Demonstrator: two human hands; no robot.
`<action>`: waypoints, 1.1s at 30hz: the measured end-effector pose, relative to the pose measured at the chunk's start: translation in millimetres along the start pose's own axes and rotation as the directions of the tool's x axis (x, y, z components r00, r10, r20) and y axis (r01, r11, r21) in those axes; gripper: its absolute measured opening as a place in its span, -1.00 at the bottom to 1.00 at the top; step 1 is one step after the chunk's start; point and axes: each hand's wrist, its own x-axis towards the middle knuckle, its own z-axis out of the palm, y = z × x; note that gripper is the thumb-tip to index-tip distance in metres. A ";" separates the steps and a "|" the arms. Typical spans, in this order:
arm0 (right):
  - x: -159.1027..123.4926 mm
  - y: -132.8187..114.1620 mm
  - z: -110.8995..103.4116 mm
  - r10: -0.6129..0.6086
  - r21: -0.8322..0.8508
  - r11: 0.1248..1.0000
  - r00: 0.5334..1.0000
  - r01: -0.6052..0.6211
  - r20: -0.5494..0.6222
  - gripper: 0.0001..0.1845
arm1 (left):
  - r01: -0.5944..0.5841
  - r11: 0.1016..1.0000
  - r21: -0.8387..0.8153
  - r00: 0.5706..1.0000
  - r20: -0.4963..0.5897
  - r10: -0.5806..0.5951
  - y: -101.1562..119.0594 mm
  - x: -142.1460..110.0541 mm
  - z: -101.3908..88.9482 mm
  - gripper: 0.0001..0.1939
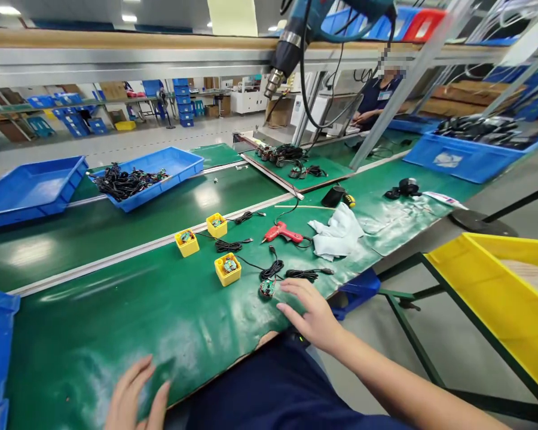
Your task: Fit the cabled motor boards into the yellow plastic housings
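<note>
My right hand [311, 313] hovers with parted fingers just right of a small round circuit board [266, 289] that has a coiled black cable [271, 269] by it; whether a fingertip touches the board I cannot tell. Near the front edge, low in the view, my left hand [137, 397] is spread and holds nothing. Between the hands and the conveyor strip stand three yellow square cups, the nearest yellow cup [228, 276] with a circuit board inside. Another bundled black cable [302, 274] lies beyond my right fingertips. Behind it rests a red glue gun [283, 233].
A crumpled pale cloth [338, 233] and a yellow-black tape measure [348, 200] lie to the right. Overhead hangs a power driver [291, 48]. Blue trays [161, 161] line the far side, a yellow bin [497, 310] stands at right, and a person [376, 101] sits farther back.
</note>
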 end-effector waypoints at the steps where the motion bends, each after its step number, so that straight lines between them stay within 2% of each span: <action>1: 0.2 12.1 -5.0 0.006 -0.028 1.000 1.000 -0.006 0.006 -0.69 | -0.034 0.999 0.012 0.999 0.017 0.034 18.1 19.6 15.1 -0.68; 3: 1.3 31.3 -10.9 0.003 -0.047 0.999 0.999 -0.001 0.051 -0.54 | -0.134 0.990 -0.031 0.991 0.023 0.135 49.5 63.3 51.5 -0.65; 5: 3.5 43.2 -12.9 -0.015 -0.036 0.999 0.994 0.019 0.104 -0.44 | -0.207 0.978 -0.031 0.977 0.053 0.208 69.9 103.0 87.4 -0.58; 7: 7.3 48.9 -13.2 -0.040 -0.019 0.999 0.987 0.043 0.156 -0.36 | -0.255 0.967 -0.010 0.962 0.102 0.255 78.6 130.9 115.7 -0.52; 10: 16.4 50.9 -12.9 -0.079 0.008 0.997 0.966 0.079 0.245 -0.27 | -0.276 0.961 0.027 0.949 0.168 0.268 77.8 150.6 139.8 -0.51; 16: 39.7 54.8 -8.0 -0.089 0.056 0.996 0.895 0.072 0.437 -0.18 | -0.358 0.933 -0.018 0.910 0.214 0.354 69.5 160.0 151.9 -0.53; 20: 46.8 60.8 0.1 -0.089 0.105 0.994 0.870 0.043 0.486 -0.36 | -0.381 0.924 -0.023 0.904 0.198 0.378 70.0 164.2 154.1 -0.57; 24: 46.2 66.3 8.4 -0.108 0.170 0.985 0.885 0.033 0.452 -0.52 | -0.380 0.925 -0.005 0.901 0.222 0.371 72.2 166.9 153.8 -0.66; 30: 43.1 69.8 12.6 -0.137 0.278 0.960 0.919 0.031 0.371 -0.52 | -0.350 0.937 0.010 0.900 0.282 0.333 73.8 168.2 152.7 -0.72; 33: 42.6 71.2 13.7 -0.112 0.305 0.952 0.924 -0.005 0.365 -0.52 | -0.338 0.941 -0.028 0.902 0.276 0.332 71.9 167.0 154.2 -0.70</action>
